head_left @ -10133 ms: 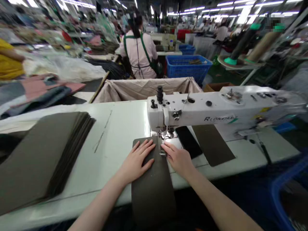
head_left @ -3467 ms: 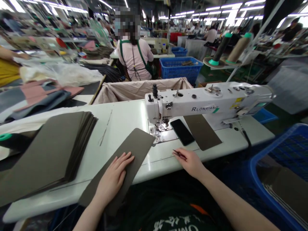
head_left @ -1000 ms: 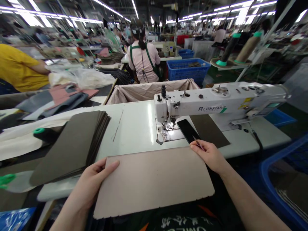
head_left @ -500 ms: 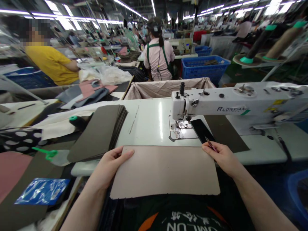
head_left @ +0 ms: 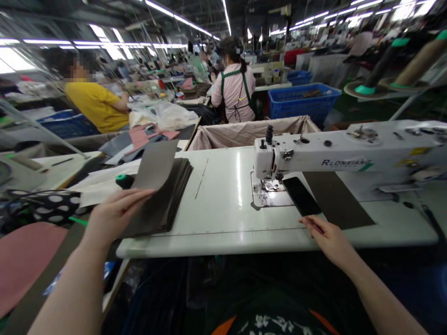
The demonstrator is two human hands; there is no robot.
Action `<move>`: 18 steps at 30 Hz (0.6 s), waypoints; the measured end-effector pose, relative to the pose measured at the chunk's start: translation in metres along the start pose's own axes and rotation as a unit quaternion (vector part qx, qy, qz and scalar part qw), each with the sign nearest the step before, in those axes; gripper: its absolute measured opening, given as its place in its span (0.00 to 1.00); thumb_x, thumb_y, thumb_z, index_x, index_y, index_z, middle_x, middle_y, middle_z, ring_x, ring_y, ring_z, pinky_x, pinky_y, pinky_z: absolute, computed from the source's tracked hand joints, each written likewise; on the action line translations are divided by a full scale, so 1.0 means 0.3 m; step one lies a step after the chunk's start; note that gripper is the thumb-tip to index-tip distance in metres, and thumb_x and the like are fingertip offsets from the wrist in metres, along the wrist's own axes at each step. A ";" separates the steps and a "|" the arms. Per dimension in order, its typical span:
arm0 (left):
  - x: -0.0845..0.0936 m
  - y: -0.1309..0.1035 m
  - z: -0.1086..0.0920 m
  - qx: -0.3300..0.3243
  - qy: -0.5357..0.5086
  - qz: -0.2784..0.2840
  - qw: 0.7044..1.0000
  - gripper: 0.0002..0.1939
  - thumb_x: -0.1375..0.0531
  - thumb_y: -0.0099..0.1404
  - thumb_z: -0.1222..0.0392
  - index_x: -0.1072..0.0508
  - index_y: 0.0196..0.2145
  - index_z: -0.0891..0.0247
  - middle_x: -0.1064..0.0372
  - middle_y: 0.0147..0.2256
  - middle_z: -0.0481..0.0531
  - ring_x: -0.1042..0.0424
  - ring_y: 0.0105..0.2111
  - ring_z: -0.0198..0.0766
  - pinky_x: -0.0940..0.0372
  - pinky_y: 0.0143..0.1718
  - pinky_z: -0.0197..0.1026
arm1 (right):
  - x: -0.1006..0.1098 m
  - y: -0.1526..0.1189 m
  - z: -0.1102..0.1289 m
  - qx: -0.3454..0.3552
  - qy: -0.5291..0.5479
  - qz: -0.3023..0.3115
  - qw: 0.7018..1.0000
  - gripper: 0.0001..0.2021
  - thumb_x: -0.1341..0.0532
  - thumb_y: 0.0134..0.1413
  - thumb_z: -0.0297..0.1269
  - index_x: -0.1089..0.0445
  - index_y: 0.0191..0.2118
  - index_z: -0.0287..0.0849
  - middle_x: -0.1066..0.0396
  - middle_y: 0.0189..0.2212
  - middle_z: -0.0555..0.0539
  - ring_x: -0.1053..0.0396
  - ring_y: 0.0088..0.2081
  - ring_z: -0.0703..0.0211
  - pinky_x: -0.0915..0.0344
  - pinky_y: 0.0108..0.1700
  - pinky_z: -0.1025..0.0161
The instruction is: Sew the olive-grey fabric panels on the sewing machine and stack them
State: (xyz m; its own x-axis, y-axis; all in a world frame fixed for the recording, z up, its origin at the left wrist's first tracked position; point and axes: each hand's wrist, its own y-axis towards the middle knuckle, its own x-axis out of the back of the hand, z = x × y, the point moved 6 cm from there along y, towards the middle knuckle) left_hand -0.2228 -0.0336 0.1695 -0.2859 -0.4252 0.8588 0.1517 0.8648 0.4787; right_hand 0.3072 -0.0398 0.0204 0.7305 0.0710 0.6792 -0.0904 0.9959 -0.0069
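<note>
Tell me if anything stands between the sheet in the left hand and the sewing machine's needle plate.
Nothing visible blocks it. Between the sheet, in the left hand, and the needle plate lie only the edge of the stack and tabletop bearing a thin dark line; the smartphone is at the plate's right.

Panel (head_left: 155,163): olive-grey sheet, bent, upper end raised off the stack, lower part pinched in left grip (head_left: 117,213). Stack (head_left: 179,193): darker olive panels, flat, right-side edges fanned, by the tabletop's (head_left: 223,195) front-left corner; left side hidden behind the grip. Tool (head_left: 316,226): slim, purplish, slanted, held in right grip (head_left: 330,238) near front edge, right of centre. Exact type unclear.
</note>
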 end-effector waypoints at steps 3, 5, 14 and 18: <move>-0.141 -0.097 0.105 0.000 -0.003 0.086 0.996 0.17 0.46 0.70 0.51 0.26 0.51 0.57 0.29 0.49 0.46 0.29 0.46 0.38 0.39 0.55 0.42 | 0.060 -0.009 -0.075 0.017 -0.032 -0.054 0.998 0.18 0.47 0.61 0.53 0.28 0.44 0.48 0.24 0.42 0.46 0.27 0.43 0.48 0.32 0.42 0.58; -0.175 -0.151 0.147 0.002 -0.008 0.087 0.996 0.17 0.46 0.69 0.51 0.27 0.52 0.56 0.30 0.50 0.47 0.30 0.48 0.40 0.41 0.57 0.43 | 0.116 -0.017 -0.134 0.012 -0.070 -0.100 0.992 0.18 0.47 0.61 0.53 0.28 0.43 0.48 0.24 0.42 0.45 0.27 0.44 0.48 0.33 0.45 0.57; -0.177 -0.210 0.065 0.007 0.033 0.048 0.998 0.22 0.42 0.65 0.47 0.32 0.55 0.52 0.33 0.54 0.48 0.32 0.51 0.45 0.43 0.59 0.47 | 0.213 -0.025 -0.322 0.013 -0.250 -0.106 0.962 0.28 0.44 0.56 0.58 0.37 0.60 0.53 0.38 0.60 0.47 0.28 0.47 0.47 0.29 0.43 0.55; -0.184 -0.232 0.050 0.033 0.048 -0.002 0.998 0.25 0.41 0.64 0.49 0.38 0.59 0.42 0.38 0.58 0.44 0.35 0.55 0.48 0.45 0.61 0.51 | 0.204 -0.032 -0.346 0.015 -0.289 -0.091 0.953 0.22 0.47 0.61 0.50 0.34 0.58 0.52 0.35 0.59 0.49 0.26 0.46 0.49 0.27 0.40 0.57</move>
State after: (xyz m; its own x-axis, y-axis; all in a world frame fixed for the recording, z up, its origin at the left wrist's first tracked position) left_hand -0.2319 -0.0664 0.0859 -0.1934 -0.4492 0.8723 0.0882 0.8775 0.4714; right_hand 0.4231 -0.0392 -0.0142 0.2416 -0.1545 0.9580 -0.0229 0.9861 0.1648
